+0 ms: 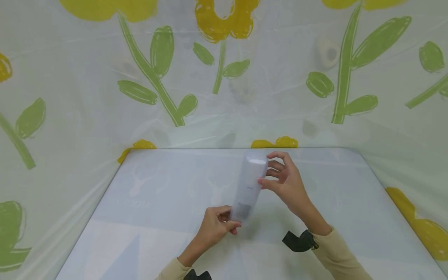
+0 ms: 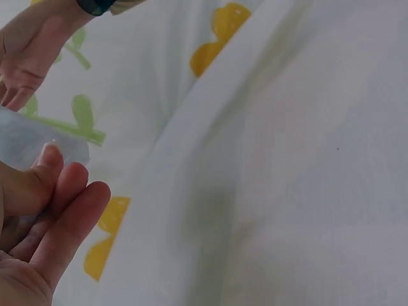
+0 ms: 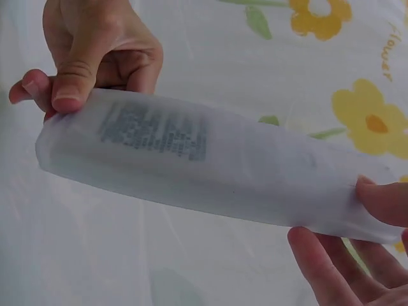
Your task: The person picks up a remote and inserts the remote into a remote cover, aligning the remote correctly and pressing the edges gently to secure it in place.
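Note:
A long, narrow, whitish translucent case (image 1: 249,186) is held up at a slant over the table between both hands. Its surface looks smooth, with a block of small dark print near one end, sharpest in the right wrist view (image 3: 223,169). My left hand (image 1: 214,228) pinches the lower, printed end between thumb and fingers. At the upper end my right hand (image 1: 289,187) grips the edge, thumb on the face and fingers along the side. In the left wrist view only a short piece of the case (image 2: 38,140) shows beyond my left thumb.
Under the hands lies a pale table (image 1: 168,182) with faint deer and triangle patterns. Behind it and at both sides hangs a whitish curtain (image 1: 273,97) with yellow flowers and green leaves. Dark straps (image 1: 299,241) sit on the wrists.

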A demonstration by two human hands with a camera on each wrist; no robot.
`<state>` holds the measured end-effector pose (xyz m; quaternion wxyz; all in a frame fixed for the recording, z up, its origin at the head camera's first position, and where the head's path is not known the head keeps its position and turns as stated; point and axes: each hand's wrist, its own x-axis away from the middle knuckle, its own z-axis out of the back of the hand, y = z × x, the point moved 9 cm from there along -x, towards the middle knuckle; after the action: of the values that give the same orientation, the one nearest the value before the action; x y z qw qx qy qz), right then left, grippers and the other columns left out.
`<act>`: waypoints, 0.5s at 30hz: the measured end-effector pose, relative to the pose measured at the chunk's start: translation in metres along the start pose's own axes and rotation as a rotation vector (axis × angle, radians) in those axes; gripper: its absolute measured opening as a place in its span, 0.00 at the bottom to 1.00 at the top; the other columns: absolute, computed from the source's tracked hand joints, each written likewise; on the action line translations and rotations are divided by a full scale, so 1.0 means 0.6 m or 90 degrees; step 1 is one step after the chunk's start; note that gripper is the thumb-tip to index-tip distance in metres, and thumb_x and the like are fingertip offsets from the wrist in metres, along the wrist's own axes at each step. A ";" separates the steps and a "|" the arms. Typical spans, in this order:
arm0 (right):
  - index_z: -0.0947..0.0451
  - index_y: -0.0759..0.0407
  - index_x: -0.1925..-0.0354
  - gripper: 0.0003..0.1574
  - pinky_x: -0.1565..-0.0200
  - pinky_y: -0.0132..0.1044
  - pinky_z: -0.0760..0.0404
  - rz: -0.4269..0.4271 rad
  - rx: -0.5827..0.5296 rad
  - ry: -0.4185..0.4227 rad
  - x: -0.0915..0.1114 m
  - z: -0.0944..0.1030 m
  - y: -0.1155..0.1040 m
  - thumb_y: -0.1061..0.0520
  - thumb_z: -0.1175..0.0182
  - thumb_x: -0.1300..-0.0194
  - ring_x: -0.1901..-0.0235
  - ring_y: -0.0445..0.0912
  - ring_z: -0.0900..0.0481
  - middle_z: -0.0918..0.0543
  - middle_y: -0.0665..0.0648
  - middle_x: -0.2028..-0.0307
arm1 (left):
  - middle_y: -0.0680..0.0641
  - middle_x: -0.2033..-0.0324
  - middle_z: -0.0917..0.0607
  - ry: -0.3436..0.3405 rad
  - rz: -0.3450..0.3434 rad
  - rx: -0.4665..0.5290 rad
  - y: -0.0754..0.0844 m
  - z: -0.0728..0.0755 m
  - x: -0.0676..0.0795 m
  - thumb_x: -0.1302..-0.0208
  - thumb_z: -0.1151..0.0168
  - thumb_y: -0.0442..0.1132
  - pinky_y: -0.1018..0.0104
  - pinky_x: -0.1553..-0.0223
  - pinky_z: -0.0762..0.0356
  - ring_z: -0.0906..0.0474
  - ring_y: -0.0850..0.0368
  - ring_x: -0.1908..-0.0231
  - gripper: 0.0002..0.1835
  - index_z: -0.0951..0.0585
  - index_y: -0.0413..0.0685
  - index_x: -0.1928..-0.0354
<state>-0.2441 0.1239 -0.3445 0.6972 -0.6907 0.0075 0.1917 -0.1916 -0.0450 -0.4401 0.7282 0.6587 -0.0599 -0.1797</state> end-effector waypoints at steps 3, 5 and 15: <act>0.41 0.59 0.43 0.34 0.61 0.44 0.17 0.029 0.029 0.004 0.004 -0.002 -0.009 0.71 0.37 0.43 0.58 0.53 0.20 0.22 0.62 0.52 | 0.36 0.72 0.15 0.011 -0.002 -0.004 0.012 0.005 -0.005 0.49 0.32 0.24 0.59 0.74 0.17 0.18 0.44 0.80 0.12 0.17 0.30 0.60; 0.41 0.60 0.43 0.34 0.60 0.43 0.17 0.043 0.046 0.010 0.006 -0.003 -0.014 0.71 0.37 0.43 0.58 0.53 0.20 0.22 0.62 0.51 | 0.36 0.72 0.15 0.018 -0.001 -0.005 0.013 0.007 -0.009 0.50 0.32 0.23 0.59 0.73 0.17 0.18 0.43 0.80 0.12 0.17 0.31 0.61; 0.40 0.61 0.40 0.38 0.59 0.39 0.17 0.067 0.085 0.041 0.019 -0.003 -0.027 0.72 0.35 0.45 0.56 0.48 0.19 0.21 0.62 0.50 | 0.39 0.71 0.14 0.046 0.001 -0.043 0.014 0.011 -0.028 0.51 0.32 0.22 0.63 0.73 0.17 0.18 0.42 0.81 0.11 0.16 0.33 0.63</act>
<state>-0.2284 0.1257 -0.3321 0.7303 -0.6470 0.0789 0.2046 -0.2076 -0.0453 -0.4285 0.7519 0.6397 -0.0276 -0.1570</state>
